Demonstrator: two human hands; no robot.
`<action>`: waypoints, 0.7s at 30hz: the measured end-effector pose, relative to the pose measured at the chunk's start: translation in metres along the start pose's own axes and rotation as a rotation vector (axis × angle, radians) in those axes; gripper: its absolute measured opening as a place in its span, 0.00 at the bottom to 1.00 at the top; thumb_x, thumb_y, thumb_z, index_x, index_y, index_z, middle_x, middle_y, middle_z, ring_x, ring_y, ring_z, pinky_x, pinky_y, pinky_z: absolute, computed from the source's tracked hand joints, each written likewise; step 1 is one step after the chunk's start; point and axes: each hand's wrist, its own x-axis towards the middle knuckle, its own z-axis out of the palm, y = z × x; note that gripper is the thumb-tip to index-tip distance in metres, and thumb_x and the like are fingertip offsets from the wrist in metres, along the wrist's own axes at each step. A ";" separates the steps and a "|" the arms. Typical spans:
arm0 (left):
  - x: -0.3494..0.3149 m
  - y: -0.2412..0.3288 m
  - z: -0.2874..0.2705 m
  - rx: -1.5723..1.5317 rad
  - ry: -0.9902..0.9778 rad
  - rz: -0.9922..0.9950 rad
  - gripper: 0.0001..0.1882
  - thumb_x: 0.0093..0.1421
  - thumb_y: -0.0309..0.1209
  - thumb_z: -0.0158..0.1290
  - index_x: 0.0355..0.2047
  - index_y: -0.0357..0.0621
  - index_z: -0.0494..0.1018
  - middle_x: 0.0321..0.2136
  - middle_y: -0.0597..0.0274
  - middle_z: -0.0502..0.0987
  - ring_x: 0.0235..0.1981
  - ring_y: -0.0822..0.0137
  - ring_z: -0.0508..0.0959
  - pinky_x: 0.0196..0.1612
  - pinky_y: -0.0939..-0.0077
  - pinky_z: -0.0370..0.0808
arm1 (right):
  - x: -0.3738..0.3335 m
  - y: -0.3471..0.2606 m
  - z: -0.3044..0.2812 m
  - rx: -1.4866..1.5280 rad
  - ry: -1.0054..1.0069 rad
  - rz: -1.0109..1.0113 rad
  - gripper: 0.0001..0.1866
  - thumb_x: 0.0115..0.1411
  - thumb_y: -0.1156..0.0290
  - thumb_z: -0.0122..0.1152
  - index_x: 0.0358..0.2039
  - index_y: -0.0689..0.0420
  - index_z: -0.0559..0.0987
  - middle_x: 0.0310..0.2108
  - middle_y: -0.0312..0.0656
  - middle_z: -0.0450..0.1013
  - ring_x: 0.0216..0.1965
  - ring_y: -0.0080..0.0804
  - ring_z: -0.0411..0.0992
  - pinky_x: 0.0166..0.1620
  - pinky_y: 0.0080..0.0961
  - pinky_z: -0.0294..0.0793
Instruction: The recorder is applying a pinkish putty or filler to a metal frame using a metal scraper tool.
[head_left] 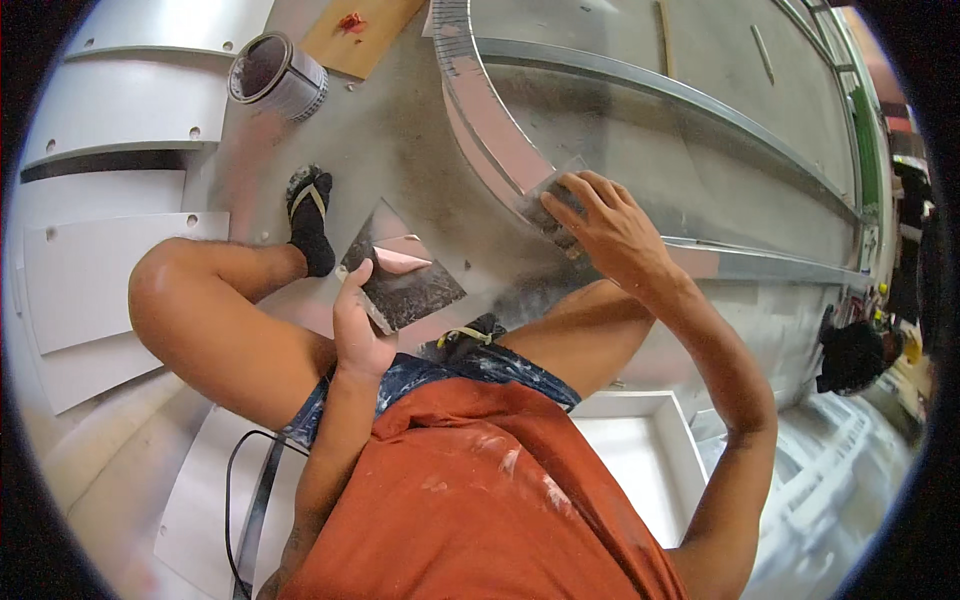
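In the head view, the left hand (362,335) was closed on the near edge of a dark plate (425,297), thumb on top, other fingers hidden; it was held face up, seemingly so the pink paste (402,258) stayed put. The right hand (615,232), partly curled, gripped a scraper (540,208) at the near end of the curved, pink-coated strip (495,130), its fingers apparently spread for even pressure. A can (300,95) stood beyond the foot (311,215).

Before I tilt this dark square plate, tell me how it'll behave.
The plate is probably stiff, looking flat though gripped at one edge. It's likely light, seemingly held by the left hand alone. The pink paste looks soft and could slide off.
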 end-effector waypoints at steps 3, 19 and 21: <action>-0.003 -0.002 0.005 -0.046 0.019 -0.032 0.18 0.62 0.36 0.50 0.48 0.36 0.71 0.44 0.51 0.78 0.44 0.57 0.79 0.53 0.61 0.74 | -0.020 0.005 0.000 -0.002 -0.018 -0.006 0.27 0.53 0.72 0.56 0.56 0.50 0.71 0.57 0.44 0.62 0.61 0.41 0.59 0.62 0.36 0.63; 0.008 -0.012 0.013 0.046 -0.007 -0.114 0.21 0.62 0.37 0.48 0.51 0.35 0.70 0.43 0.50 0.78 0.43 0.57 0.80 0.51 0.62 0.75 | -0.100 0.042 -0.008 0.018 -0.152 -0.055 0.26 0.52 0.72 0.57 0.54 0.42 0.73 0.58 0.40 0.62 0.61 0.38 0.60 0.64 0.35 0.62; 0.011 -0.014 0.018 0.046 -0.043 -0.120 0.22 0.62 0.37 0.48 0.51 0.34 0.69 0.43 0.49 0.78 0.45 0.56 0.79 0.52 0.61 0.75 | -0.110 0.048 -0.008 0.023 -0.136 -0.050 0.31 0.46 0.74 0.62 0.54 0.42 0.73 0.59 0.39 0.62 0.62 0.38 0.60 0.64 0.35 0.63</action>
